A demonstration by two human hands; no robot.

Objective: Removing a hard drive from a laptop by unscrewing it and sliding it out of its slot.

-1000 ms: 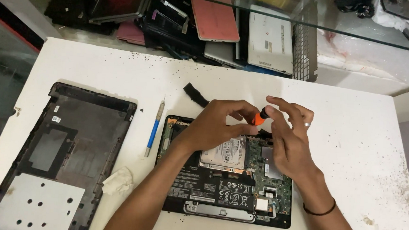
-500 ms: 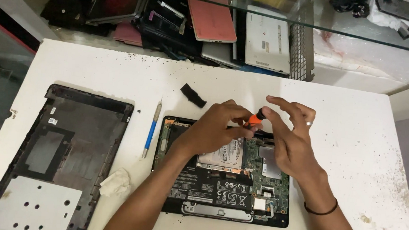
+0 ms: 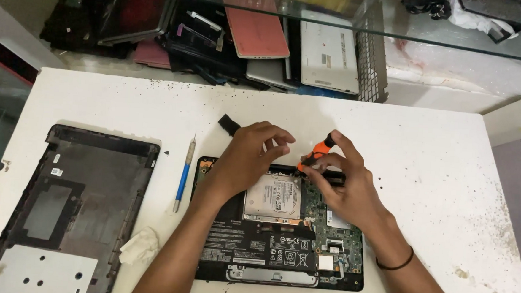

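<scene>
Landmark for all entries: the opened laptop (image 3: 279, 242), which lies base-up on the white table (image 3: 437, 173), cover off, at the near middle.

1. Battery (image 3: 255, 247): a black slab with a label, in the laptop's near-left part. I see my left forearm crossing its left end.
2. Circuit board (image 3: 333, 227): green, in the laptop's right part, partly under my right hand.
3. Crumpled white tissue (image 3: 139, 245): on the table just left of the laptop's near corner.
4. Hard drive (image 3: 273, 196): silver, in the laptop's middle, between my two hands.
5. Right hand (image 3: 350, 187): over the laptop's far-right part. Thumb and fingertips are closed round an orange-and-black screwdriver (image 3: 316, 152), which slants with its tip down at the laptop's far edge, just beyond the drive.
6. Left hand (image 3: 248, 158): resting on the laptop's far-left part, fingers curled loosely toward the screwdriver. I cannot tell whether it has hold of anything.
7. Removed bottom cover (image 3: 61, 207): black, inner side up, well to the left of the laptop.
8. Blue-handled pick tool (image 3: 183, 172): lying between the cover and the laptop.
9. Small black strip (image 3: 228, 124): on the table just beyond the laptop's far-left corner.
10. Stack of laptops and parts (image 3: 260, 39): beyond the table's far edge, under a glass shelf (image 3: 456, 44).
</scene>
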